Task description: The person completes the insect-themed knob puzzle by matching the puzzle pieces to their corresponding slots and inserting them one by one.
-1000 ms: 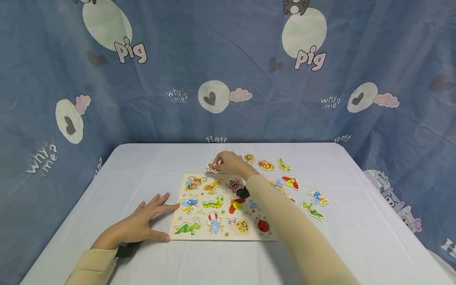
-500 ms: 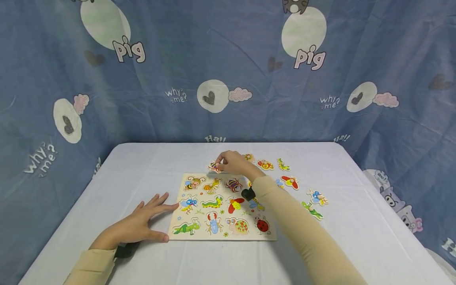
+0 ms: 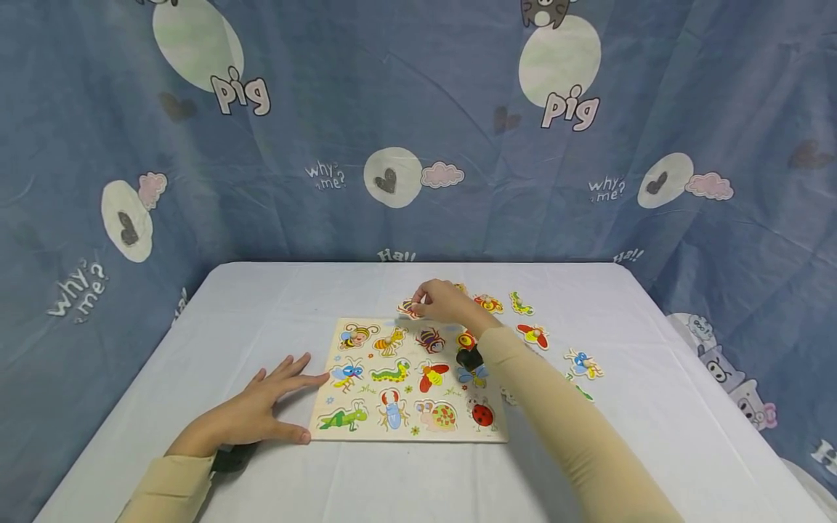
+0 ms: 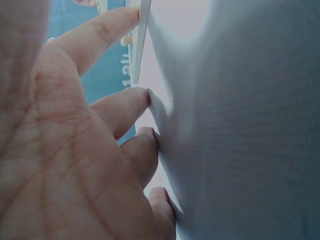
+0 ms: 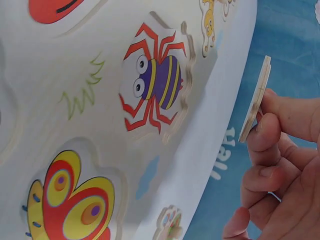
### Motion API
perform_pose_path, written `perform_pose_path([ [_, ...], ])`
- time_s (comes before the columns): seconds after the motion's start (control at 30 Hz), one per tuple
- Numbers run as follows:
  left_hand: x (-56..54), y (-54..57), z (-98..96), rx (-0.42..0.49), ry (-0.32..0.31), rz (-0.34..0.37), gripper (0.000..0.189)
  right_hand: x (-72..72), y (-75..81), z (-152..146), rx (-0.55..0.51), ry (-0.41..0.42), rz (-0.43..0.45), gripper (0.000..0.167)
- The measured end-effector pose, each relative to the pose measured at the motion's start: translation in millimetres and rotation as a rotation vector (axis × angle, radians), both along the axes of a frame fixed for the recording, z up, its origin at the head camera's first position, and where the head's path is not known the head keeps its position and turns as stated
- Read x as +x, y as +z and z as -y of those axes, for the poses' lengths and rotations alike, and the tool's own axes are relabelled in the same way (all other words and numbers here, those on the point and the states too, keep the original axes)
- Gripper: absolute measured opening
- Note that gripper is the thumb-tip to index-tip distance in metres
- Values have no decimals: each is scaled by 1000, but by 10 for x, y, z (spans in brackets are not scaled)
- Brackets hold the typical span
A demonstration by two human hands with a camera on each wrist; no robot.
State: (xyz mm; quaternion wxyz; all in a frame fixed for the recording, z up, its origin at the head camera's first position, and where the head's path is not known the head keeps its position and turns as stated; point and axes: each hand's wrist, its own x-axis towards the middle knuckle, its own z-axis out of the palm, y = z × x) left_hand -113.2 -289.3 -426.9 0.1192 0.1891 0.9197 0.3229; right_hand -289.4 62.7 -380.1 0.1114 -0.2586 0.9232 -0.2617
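Observation:
My right hand [image 3: 445,301] pinches a spider puzzle piece [image 3: 409,309] behind the far edge of the wooden insect puzzle board [image 3: 463,434]. In the right wrist view the puzzle piece [image 5: 256,100] shows edge-on between thumb and finger, tilted and clear of the board. The board's spider picture [image 5: 159,82] lies in its outlined recess close by. My left hand [image 3: 255,410] lies spread at the board's left side, index fingertip and thumb tip at its edge. In the left wrist view the index finger [image 4: 100,37] touches the board's side while other fingertips rest on the cloth.
Loose puzzle pieces lie behind and right of the board: a butterfly [image 3: 487,303], a caterpillar [image 3: 521,303], a red-winged bug [image 3: 533,335] and a mosquito [image 3: 584,363]. My right sleeve [image 3: 562,428] hides others. A blue patterned curtain [image 3: 418,109] hangs behind the white table [image 3: 275,298].
My right hand has moved a little to the right with the spider puzzle piece. The left hand and the board have stayed put.

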Motion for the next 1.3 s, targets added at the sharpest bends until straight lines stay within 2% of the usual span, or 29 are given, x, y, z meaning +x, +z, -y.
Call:
perform_pose_path([
  [0.37, 13, 7, 6, 12, -8, 11, 91, 64, -14, -84, 26, -6, -13, 18],
  [0.67, 18, 10, -6, 1, 6, 24, 92, 121, -69, -187, 28, 0, 32, 19],
  [0.9, 5, 24, -18, 3, 14, 32, 93, 174, -95, -237, -20, 6, 108, 14],
  [1.3, 11, 37, -16, 5, 8, 25, 92, 232, -156, -303, 13, 32, 105, 12],
])
